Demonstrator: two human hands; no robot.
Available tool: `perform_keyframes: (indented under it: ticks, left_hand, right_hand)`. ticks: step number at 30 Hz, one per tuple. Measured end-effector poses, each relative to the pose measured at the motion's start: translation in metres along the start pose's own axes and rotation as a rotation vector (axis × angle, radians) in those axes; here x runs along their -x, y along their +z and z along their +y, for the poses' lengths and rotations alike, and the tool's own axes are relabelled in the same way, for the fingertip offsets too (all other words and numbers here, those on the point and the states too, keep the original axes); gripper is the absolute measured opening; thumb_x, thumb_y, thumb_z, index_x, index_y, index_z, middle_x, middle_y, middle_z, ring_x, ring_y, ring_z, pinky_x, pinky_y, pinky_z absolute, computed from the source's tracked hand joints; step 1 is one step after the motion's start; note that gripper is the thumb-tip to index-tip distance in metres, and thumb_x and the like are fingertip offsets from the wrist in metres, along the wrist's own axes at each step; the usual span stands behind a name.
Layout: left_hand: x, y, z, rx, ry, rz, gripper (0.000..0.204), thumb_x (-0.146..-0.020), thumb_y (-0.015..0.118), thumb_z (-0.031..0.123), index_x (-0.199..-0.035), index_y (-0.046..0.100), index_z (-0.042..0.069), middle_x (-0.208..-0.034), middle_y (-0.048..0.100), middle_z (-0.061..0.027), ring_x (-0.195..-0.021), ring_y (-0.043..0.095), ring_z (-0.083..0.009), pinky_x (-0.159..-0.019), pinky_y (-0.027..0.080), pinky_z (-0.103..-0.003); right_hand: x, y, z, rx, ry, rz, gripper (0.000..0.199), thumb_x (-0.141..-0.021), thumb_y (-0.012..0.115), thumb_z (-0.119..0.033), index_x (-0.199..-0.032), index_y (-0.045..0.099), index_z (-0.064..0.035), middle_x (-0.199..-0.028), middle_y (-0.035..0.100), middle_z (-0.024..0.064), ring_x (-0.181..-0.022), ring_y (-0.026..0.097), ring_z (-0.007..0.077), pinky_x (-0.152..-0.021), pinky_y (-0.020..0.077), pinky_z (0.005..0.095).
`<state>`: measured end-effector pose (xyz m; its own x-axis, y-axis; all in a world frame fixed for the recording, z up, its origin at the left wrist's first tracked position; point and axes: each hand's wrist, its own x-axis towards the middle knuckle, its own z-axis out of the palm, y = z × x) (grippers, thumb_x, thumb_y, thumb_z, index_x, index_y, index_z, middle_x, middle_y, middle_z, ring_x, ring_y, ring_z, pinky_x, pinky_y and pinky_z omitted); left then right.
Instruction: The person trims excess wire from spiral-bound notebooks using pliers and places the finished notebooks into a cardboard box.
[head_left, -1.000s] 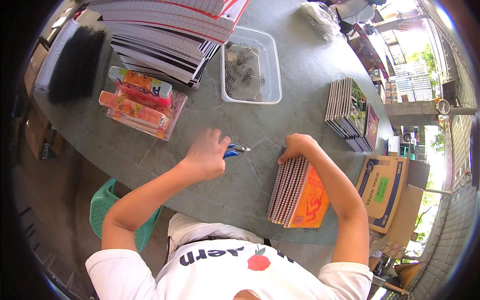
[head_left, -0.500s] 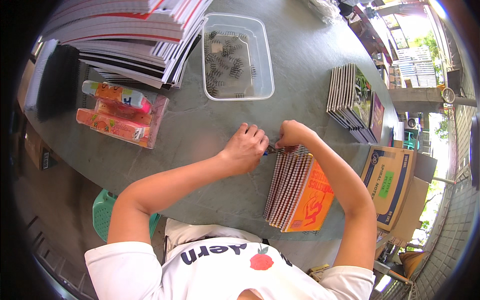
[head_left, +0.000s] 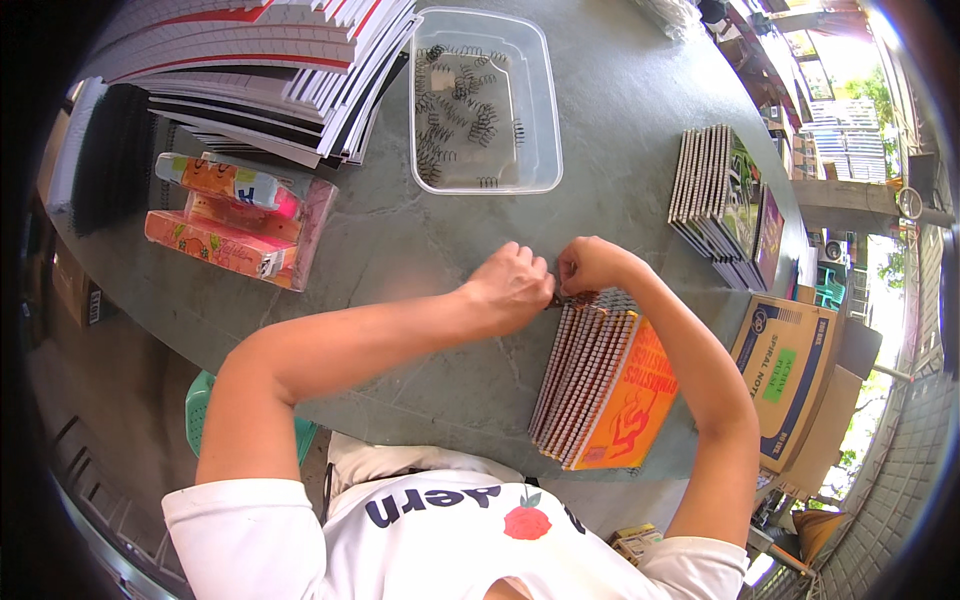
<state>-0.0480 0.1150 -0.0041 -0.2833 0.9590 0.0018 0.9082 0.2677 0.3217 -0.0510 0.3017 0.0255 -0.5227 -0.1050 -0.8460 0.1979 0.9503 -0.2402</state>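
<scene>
The left hand [head_left: 512,288] and right hand [head_left: 597,266], fingers curled, nearly meet at the far end of one stack of orange-covered spiral notebooks [head_left: 622,400] by the table's [head_left: 610,130] near edge; I cannot tell what either clasps. Beyond sits one clear plastic tub [head_left: 538,130] holding wire coils [head_left: 483,125]; one second notebook stack [head_left: 718,205] stands near the right edge.

The fingers of the left hand [head_left: 512,288] are turned away from view, and the dark bit [head_left: 556,299] near their tips is too small to tell. The right forearm [head_left: 692,350] covers one corner of the front orange notebook [head_left: 625,405]. The upper edge cuts off the tall paper stack [head_left: 250,60] and the clear plastic bag [head_left: 672,15].
</scene>
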Motion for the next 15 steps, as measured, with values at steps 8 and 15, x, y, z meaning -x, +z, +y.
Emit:
perform_keyframes:
  ticks: [8, 15]
  left_hand:
    - [0.011, 0.004, 0.001, -0.072, 0.032, 0.26, 0.03, -0.071, 0.06, 0.017, -0.097, 0.058, 0.003, -0.092, 0.055, -0.0096, -0.094, 0.052, -0.0246, -0.088, 0.037, -0.041]
    - [0.008, 0.005, 0.001, -0.092, 0.068, 0.272, 0.029, -0.071, 0.06, 0.016, -0.097, 0.057, 0.003, -0.092, 0.055, -0.0084, -0.094, 0.052, -0.0235, -0.089, 0.037, -0.041]
  right_hand:
    - [0.004, 0.004, 0.004, 0.07, -0.096, 0.109, 0.013, -0.066, 0.061, -0.014, -0.073, 0.064, -0.0047, -0.07, 0.065, 0.0113, -0.064, 0.063, 0.0241, -0.06, 0.05, 0.0347]
    - [0.007, -0.002, 0.007, -0.07, -0.048, -0.049, 0.021, -0.068, 0.056, -0.01, -0.085, 0.069, -0.0088, -0.074, 0.067, 0.0092, -0.066, 0.064, 0.0194, -0.062, 0.0521, 0.0312]
